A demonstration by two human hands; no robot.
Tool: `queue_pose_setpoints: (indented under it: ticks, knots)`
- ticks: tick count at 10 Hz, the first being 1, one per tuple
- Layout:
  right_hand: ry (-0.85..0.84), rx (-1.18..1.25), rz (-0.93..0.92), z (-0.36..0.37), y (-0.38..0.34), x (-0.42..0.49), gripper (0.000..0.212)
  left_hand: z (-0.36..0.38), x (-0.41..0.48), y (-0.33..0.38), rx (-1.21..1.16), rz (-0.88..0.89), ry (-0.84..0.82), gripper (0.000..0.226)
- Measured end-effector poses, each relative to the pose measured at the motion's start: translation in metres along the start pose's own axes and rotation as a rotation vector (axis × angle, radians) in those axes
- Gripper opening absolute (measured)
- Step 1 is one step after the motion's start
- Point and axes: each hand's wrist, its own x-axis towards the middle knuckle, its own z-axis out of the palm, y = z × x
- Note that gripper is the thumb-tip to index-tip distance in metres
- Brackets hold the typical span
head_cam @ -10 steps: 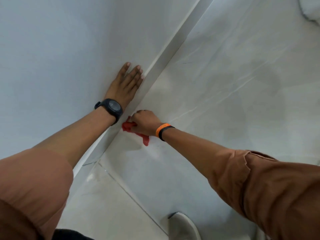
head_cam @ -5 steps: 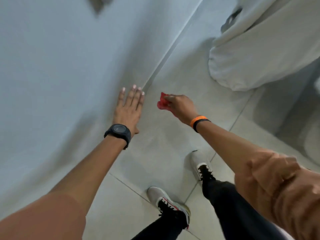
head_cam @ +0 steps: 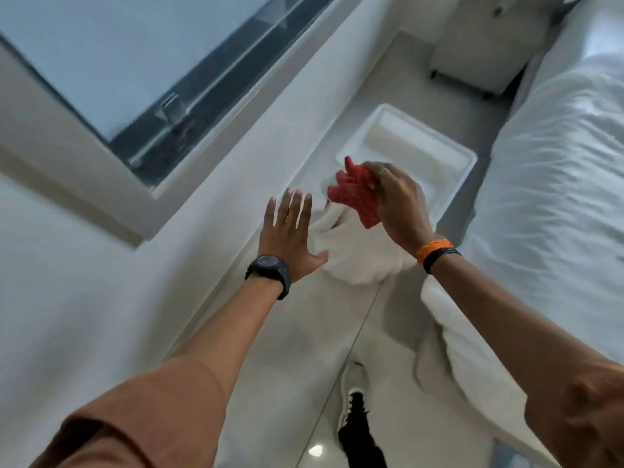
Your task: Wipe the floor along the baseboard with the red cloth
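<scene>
The red cloth [head_cam: 354, 194] hangs crumpled in the air, gripped by my right hand [head_cam: 398, 204], well above the pale tiled floor [head_cam: 293, 336]. My left hand [head_cam: 290, 228] is raised beside it with fingers spread and nothing in it, a black watch on its wrist. The white baseboard [head_cam: 236, 265] runs diagonally from lower left to upper right along the wall, below both hands.
A white tray [head_cam: 452, 153] lies on the floor by the wall, with a white bundle of fabric [head_cam: 358, 258] in front of it. A bed with white bedding [head_cam: 553, 184] fills the right. A window [head_cam: 141, 69] is upper left, a white cabinet [head_cam: 472, 59] far back. My shoe [head_cam: 353, 380] stands below.
Both hands have come up off the floor and wall. The red cloth rose with my right hand from the baseboard corner. The view lifted, showing window, tray and bed.
</scene>
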Motion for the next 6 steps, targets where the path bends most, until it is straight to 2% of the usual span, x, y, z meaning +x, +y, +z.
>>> queue_pose_setpoints:
  ticks: [1,2,3,4,5,6]
  knots:
    - [0.098,0.025,-0.022,-0.027,0.034,0.048,0.026,-0.014,0.051,0.035,-0.061,-0.001,0.016,0.11]
    - [0.031,-0.016,-0.027,-0.023,0.081,0.089,0.035,-0.014,0.093,0.061,-0.048,-0.03,-0.058,0.107]
    - [-0.048,-0.164,-0.112,0.003,0.143,0.109,0.015,-0.001,0.128,0.079,-0.037,-0.063,-0.102,0.106]
    - [-0.333,-0.337,-0.167,0.034,0.19,0.097,0.033,0.018,0.151,0.096,-0.076,-0.109,-0.165,0.108]
    - [-0.59,-0.437,-0.052,0.047,0.205,0.077,0.06,0.031,0.165,0.106,-0.094,-0.139,-0.225,0.112]
    - [-0.475,-0.358,-0.021,0.047,0.212,0.059,0.046,0.038,0.171,0.108,-0.094,-0.144,-0.216,0.115]
